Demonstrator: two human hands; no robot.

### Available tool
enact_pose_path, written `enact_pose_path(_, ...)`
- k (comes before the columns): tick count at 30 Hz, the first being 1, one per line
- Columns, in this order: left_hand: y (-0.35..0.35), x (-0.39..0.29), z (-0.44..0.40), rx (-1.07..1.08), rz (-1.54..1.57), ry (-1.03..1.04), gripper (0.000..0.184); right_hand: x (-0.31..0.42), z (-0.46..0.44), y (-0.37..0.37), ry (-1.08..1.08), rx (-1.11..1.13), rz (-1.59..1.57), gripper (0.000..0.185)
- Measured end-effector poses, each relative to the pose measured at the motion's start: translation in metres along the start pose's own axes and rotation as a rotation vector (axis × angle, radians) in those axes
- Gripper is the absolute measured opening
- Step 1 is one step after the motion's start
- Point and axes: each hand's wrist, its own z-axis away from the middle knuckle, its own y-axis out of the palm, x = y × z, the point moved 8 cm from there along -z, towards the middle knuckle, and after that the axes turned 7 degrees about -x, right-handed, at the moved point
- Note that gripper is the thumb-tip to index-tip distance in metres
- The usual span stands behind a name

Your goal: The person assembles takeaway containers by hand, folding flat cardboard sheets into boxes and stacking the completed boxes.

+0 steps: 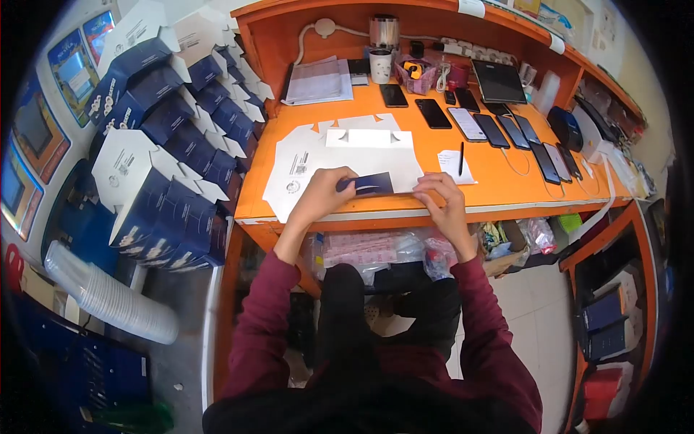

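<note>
One white carton [369,160] lies on the table [431,148]; L hand [325,194] has fingers clamped on its navy flap [376,184], R hand [444,203] has fingers nearly together at its R corner.

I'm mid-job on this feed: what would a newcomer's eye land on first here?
Probably the tall bank of dark blue cartons filling the left side, above a long stack of clear cups. Next, the phones spread over the right half of the orange desk. Then, front and center, the left hand on a dark blue flap, the right hand beside it.
</note>
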Motion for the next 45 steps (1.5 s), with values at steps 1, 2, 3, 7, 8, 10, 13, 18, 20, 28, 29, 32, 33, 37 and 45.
enact_pose_path(1, 0.002, 0.005, -0.001, -0.002, 0.073, -0.039, 0.017, 0.004, -0.003, 0.002, -0.011, -0.062, 0.001, 0.022)
enact_pose_path(2, 0.006, 0.013, 0.0, -0.005, 0.146, -0.082, 0.016, 0.006, -0.005, 0.007, 0.013, -0.091, -0.005, 0.021)
enact_pose_path(3, 0.01, 0.02, 0.002, -0.008, 0.219, -0.127, 0.015, 0.01, -0.006, 0.013, 0.039, -0.118, -0.011, 0.02)
enact_pose_path(7, 0.01, -0.007, 0.003, 0.018, 0.139, -0.168, 0.016, 0.05, -0.017, 0.039, -0.114, -0.103, 0.151, 0.014)
enact_pose_path(8, 0.008, -0.011, 0.001, 0.011, 0.092, -0.125, 0.016, 0.06, -0.018, 0.046, -0.2, -0.069, 0.202, 0.012)
enact_pose_path(10, 0.002, -0.015, 0.001, 0.012, 0.057, -0.081, 0.017, 0.057, -0.019, 0.055, -0.16, 0.015, 0.153, 0.01)
enact_pose_path(13, -0.006, -0.014, 0.004, 0.019, 0.087, -0.08, 0.017, 0.05, -0.028, 0.058, -0.168, 0.053, 0.102, 0.014)
enact_pose_path(18, -0.03, -0.037, 0.02, -0.026, 0.054, -0.094, 0.017, 0.043, -0.033, 0.062, -0.116, 0.209, 0.259, 0.016)
enact_pose_path(20, -0.048, -0.025, 0.036, -0.208, -0.074, 0.03, 0.016, 0.018, -0.035, 0.057, -0.025, 0.158, 0.154, 0.013)
enact_pose_path(28, -0.066, -0.021, 0.039, -0.38, -0.267, -0.163, 0.018, 0.054, -0.044, 0.061, -0.083, 0.131, 0.256, 0.009)
enact_pose_path(29, -0.062, -0.03, 0.037, -0.401, -0.363, -0.151, 0.018, 0.064, -0.042, 0.068, -0.133, 0.116, 0.234, 0.008)
enact_pose_path(32, -0.048, -0.062, 0.035, -0.403, -0.668, -0.022, 0.019, 0.084, -0.037, 0.078, -0.203, 0.153, 0.138, 0.008)
enact_pose_path(33, -0.044, -0.067, 0.035, -0.377, -0.637, 0.034, 0.017, 0.09, -0.036, 0.078, -0.223, 0.174, 0.115, 0.009)
enact_pose_path(37, -0.051, -0.05, 0.036, -0.355, -0.416, 0.027, 0.014, 0.069, -0.034, 0.076, -0.193, 0.201, -0.005, 0.02)
enact_pose_path(45, -0.028, -0.063, 0.043, -0.249, -0.519, 0.22, 0.007, -0.033, 0.014, 0.079, 1.132, 0.132, -0.889, 0.073)
